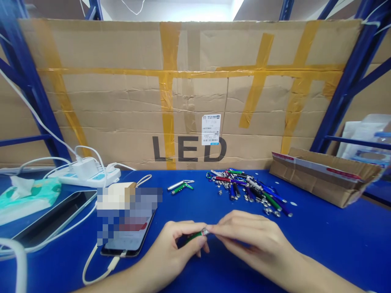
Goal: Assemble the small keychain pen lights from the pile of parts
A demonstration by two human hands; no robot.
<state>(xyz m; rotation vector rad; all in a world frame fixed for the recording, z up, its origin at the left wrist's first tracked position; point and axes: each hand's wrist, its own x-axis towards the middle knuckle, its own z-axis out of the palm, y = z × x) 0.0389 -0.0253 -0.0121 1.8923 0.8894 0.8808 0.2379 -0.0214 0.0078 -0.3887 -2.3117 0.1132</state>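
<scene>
Pinching green tube btwn L hand + R hand; prob. leaving pile past R undone, pair past L done.

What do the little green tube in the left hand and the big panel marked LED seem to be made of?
Green tube: perhaps coloured metal, given the shiny silvery end; the left hand hides much of it, so plastic is possible.
Panel: apparently matte brown cardboard, by its creased, wrinkled face, with glossy yellow tape across it.
</scene>
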